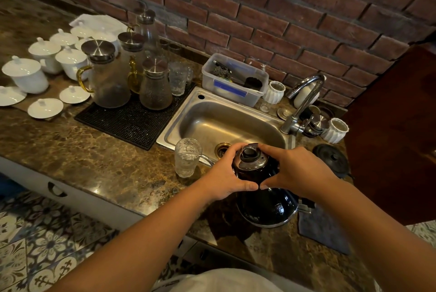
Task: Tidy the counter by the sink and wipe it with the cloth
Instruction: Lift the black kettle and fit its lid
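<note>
**Shifting the kettle off the counter edge**

Both hands wrap the upper body of the black kettle (264, 187), just under its lid: the left hand (224, 173) curls round one side, the right hand (299, 171) round the other, thumbs almost meeting at the front. The kettle stands on the counter (106, 164) by the sink (226, 121), near a glass (187, 157). To move it well, lift straight up, keep it level, and steer clear of the glass. A grey cloth (323, 230) lies just beside the kettle.
</note>
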